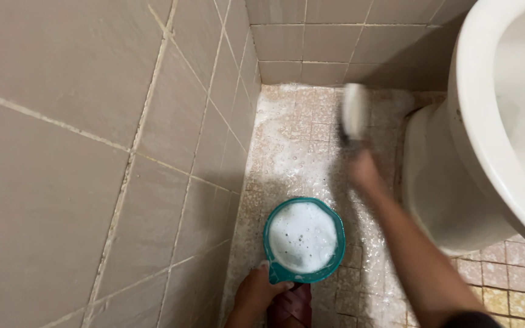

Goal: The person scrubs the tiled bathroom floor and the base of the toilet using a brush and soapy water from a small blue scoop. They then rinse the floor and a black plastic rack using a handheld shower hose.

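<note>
— Two hands at work?
— Yes. Low in the frame's centre, the left hand has its grip clasped on the rim of a round teal plastic bucket of white foam.
— And the other?
— Right hand, mid-frame, is blurred, grip clenched on a white scrubbing brush over the soapy small-tiled floor, beside the white ceramic toilet at right.

Teal jug of white foam; beige wall tiles.
</note>
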